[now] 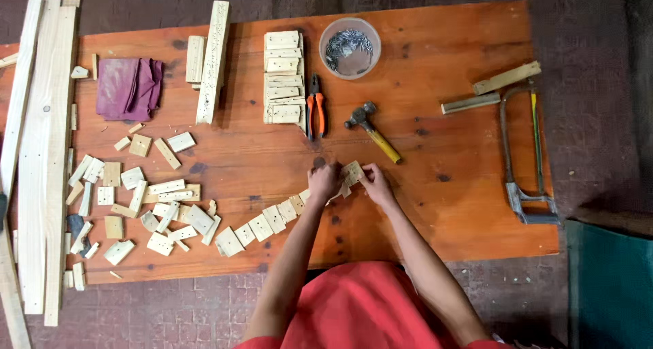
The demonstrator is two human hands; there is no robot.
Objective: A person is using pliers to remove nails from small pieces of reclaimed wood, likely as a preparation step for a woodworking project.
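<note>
My left hand (pixel 324 181) and my right hand (pixel 375 185) meet over the middle of an orange wooden table (pixel 449 206). Both grip a small pale wooden tile (pixel 352 173) between the fingertips. That tile sits at the right end of a curved row of similar small wooden tiles (pixel 262 226) lying edge to edge toward the lower left. A hammer (pixel 372 131) with a yellow handle lies just above my hands, and orange-handled pliers (pixel 315 108) lie to its left.
A clear tub of nails (pixel 349 47) and a stack of wooden tiles (pixel 283 77) sit at the back. Scattered wood offcuts (pixel 136 192), a purple cloth (pixel 129 87) and long planks (pixel 41 152) fill the left. A hacksaw (pixel 524 152) lies at the right.
</note>
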